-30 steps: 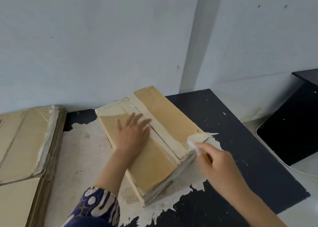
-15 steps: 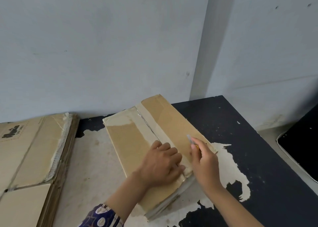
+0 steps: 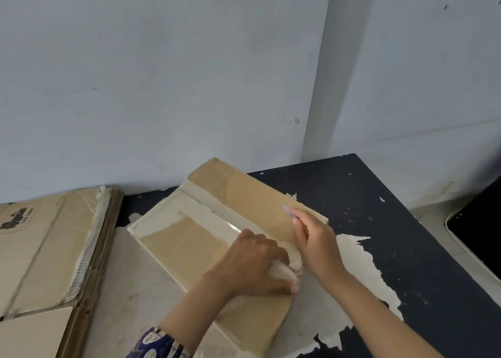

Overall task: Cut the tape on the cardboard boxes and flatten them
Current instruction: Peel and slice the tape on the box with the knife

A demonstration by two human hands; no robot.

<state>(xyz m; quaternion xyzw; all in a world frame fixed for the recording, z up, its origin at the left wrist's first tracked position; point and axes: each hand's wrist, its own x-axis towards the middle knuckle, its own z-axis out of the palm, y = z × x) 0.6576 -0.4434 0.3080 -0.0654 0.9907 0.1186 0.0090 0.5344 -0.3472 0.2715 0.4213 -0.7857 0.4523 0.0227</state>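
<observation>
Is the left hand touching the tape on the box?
Touching. The head view shows the left hand on top of the box, its fingers curled round a bunched-up strip of pale tape at the centre seam, no gap visible.

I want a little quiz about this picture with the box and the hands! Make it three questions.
1. True or false: the right hand holds a cutter.
2. What does the left hand grip? A) crumpled tape B) a cup C) a pen
3. Fill in: the flattened boxes lie to the ____ of the cardboard box being cut.

Key: 1 true; 2 A; 3 left.
</observation>
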